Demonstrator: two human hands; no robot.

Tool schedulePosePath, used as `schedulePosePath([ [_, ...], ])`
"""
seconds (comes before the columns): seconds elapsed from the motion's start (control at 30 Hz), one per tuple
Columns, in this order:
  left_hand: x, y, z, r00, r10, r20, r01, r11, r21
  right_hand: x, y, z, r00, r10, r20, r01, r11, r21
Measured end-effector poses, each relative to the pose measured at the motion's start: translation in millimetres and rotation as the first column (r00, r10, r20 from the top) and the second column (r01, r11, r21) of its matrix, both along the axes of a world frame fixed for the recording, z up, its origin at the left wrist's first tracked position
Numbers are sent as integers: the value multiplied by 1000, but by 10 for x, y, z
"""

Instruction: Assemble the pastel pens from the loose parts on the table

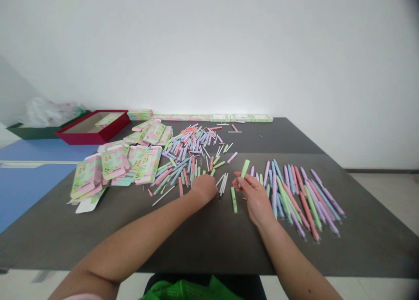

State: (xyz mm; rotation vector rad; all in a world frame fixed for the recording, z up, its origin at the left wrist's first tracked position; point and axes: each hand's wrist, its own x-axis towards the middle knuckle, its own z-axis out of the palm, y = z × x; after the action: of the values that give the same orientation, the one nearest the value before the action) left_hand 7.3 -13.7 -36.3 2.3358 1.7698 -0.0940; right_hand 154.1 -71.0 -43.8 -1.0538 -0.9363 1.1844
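My right hand (257, 197) pinches a light green pen barrel (244, 169) between thumb and fingers, its top end pointing up. Another green pen barrel (234, 200) lies flat on the table just left of that hand. My left hand (204, 189) is closed at the near edge of a heap of pastel pen parts (196, 138); its fingertips are hidden from me, so what they grip cannot be seen. Between my hands lie several white pen refills (223, 184) with dark tips. Right of my right hand, several whole pastel pens (307, 199) rest in a loose row.
Several printed pink-and-green cartons (147, 164) are piled left of the pen parts. More boxes (241, 118) line the wall. A red open box (94, 127) and a green tray (36, 132) with clear plastic bags (49, 112) stand at the far left.
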Motion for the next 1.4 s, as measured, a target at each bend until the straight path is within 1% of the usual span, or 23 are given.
schedulePosePath([
  [0.13,-15,-51,57,1000,-13,12,12,999,30,15,-1,-8,998,-9,55,10,1000,-8],
  [0.23,-88,-119,160,997,-62,43,59,995,75,48,18,-26,983,-45,179,46,999,-6],
  [0.3,-158,-185,242,991,-118,59,111,987,116,61,34,-35,961,-55,272,48,998,33],
  [0.37,-224,-261,314,980,-187,63,176,973,152,54,42,-38,950,-21,312,-10,995,98],
  [0.43,-271,-331,370,966,-248,68,234,957,172,26,36,-32,957,64,283,-100,989,113],
  [0.53,-316,-394,440,948,-294,119,270,945,184,-23,4,-10,965,205,165,-211,977,21],
  [0.63,-357,-398,515,912,-292,286,250,952,174,-46,-27,18,975,218,35,-218,976,-13],
  [0.7,-378,-397,552,842,-229,488,181,973,144,-52,-38,34,977,201,-77,-202,979,-2],
  [0.73,-381,-404,558,778,-170,604,133,985,106,-56,-41,41,971,199,-134,-200,980,4],
  [0.77,-378,-419,552,692,-100,715,88,995,53,-63,-43,46,963,195,-184,-196,980,10],
  [0.8,-366,-442,533,589,-28,808,56,998,-6,-73,-46,50,956,190,-222,-191,981,16],
  [0.87,-326,-500,464,388,86,918,33,994,-107,-99,-53,56,948,174,-265,-174,984,25],
  [0.9,-301,-527,419,314,122,942,28,990,-138,-112,-57,57,945,170,-278,-169,985,27],
  [0.97,-266,-552,333,212,169,963,3,985,-173,-127,-64,54,943,175,-283,-174,984,28],
  [1.03,-270,-518,287,102,200,974,-58,979,-195,-118,-68,46,959,172,-226,-170,985,28],
  [1.07,-290,-482,288,27,207,978,-99,974,-203,-105,-67,41,974,154,-166,-152,988,28],
  [1.13,-361,-394,345,-128,201,971,-178,959,-222,-67,-65,31,996,92,10,-93,995,39],
  [1.17,-404,-356,396,-186,193,963,-207,951,-230,-47,-64,30,992,57,113,-64,996,57],
  [1.2,-447,-329,456,-218,184,958,-228,945,-233,-30,-63,32,976,28,216,-47,995,87],
  [1.23,-486,-315,519,-230,171,958,-247,942,-227,-17,-63,37,950,6,312,-47,991,126],
  [1.27,-519,-314,576,-224,159,962,-262,940,-216,-9,-65,46,918,-13,396,-59,984,169],
  [1.33,-564,-340,657,-183,133,974,-286,941,-182,-7,-70,68,855,-46,516,-97,964,247],
  [1.4,-585,-375,676,-132,114,985,-292,945,-149,-18,-77,84,812,-60,580,-136,948,288],
])
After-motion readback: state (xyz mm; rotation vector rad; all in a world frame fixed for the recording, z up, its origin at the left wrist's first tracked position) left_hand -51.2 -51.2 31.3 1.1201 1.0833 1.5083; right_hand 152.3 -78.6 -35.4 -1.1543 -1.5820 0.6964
